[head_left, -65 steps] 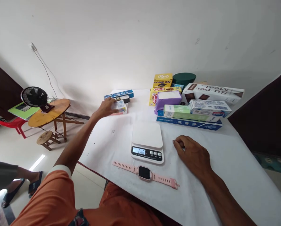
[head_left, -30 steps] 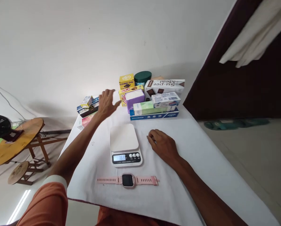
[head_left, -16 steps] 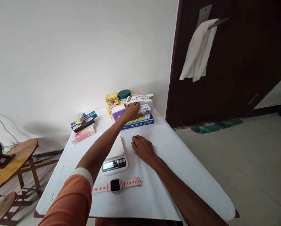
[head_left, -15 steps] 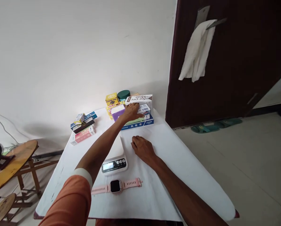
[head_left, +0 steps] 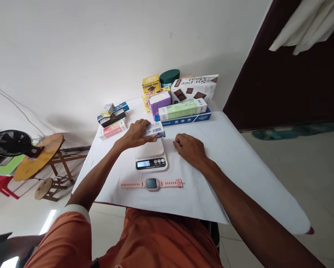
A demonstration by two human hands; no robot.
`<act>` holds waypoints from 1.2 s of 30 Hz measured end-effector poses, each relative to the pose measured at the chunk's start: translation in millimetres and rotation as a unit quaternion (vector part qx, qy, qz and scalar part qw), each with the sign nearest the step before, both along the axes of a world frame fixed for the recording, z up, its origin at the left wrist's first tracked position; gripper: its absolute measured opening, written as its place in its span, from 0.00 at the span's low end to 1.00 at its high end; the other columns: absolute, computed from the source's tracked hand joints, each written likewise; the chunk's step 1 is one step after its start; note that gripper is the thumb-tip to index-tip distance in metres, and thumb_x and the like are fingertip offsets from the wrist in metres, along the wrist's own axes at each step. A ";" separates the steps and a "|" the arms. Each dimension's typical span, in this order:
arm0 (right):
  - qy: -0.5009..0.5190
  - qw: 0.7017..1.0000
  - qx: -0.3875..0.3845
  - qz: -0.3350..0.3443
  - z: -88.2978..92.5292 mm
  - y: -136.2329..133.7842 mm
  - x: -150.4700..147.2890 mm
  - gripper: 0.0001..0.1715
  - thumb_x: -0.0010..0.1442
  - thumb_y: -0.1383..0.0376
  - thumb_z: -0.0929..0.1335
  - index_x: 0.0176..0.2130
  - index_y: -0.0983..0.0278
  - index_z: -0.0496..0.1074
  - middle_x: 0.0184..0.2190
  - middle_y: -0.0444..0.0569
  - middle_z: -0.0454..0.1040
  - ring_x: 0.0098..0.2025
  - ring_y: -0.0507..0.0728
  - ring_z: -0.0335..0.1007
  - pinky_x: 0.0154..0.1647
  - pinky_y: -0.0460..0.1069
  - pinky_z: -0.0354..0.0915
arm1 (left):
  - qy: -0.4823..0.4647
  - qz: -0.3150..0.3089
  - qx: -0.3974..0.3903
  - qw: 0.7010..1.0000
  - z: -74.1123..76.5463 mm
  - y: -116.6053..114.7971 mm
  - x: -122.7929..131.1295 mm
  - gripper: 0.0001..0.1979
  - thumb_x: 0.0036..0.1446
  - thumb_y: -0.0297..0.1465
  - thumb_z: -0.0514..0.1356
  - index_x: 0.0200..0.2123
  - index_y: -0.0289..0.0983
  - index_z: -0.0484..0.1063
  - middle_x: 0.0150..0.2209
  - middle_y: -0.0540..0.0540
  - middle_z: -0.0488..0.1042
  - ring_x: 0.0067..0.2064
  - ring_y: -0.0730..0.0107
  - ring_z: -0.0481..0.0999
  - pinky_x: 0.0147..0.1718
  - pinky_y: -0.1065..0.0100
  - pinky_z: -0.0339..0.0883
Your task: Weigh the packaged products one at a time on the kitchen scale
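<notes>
My left hand (head_left: 135,134) grips a small white and blue box (head_left: 155,130) and holds it just over the far edge of the white kitchen scale (head_left: 151,156). The scale's display reads 363. My right hand (head_left: 189,146) rests on the white table (head_left: 239,156) just right of the scale, fingers curled loosely with nothing seen in them. A pink smartwatch (head_left: 152,183) lies flat in front of the scale, strap stretched out.
Boxes stand at the table's far end: a yellow box (head_left: 150,83), a purple box (head_left: 159,101), a green box (head_left: 182,109) on a long blue one, a large white box (head_left: 194,88), a green tub (head_left: 169,76). A smaller pile (head_left: 112,115) lies far left. A round wooden table with a fan (head_left: 13,143) stands left.
My left hand has taken the white and blue box off the pile at the far right and brought it back to the scale. My right hand has stayed put.
</notes>
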State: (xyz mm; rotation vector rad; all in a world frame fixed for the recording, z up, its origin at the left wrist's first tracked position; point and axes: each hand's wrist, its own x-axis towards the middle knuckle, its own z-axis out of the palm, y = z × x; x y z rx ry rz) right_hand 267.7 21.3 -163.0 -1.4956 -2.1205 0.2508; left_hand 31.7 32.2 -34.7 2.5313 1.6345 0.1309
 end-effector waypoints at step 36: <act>0.071 0.997 0.028 0.030 -11.9 0.3 7.0 0.09 0.64 0.60 0.63 0.31 0.59 0.64 0.30 0.47 0.75 0.29 0.56 0.68 0.30 0.50 0.56 | -0.024 0.214 0.124 0.969 31.8 54.0 -54.2 0.31 0.68 0.49 0.59 0.67 0.39 0.62 0.58 0.34 0.73 0.55 0.45 0.77 0.52 0.52 0.69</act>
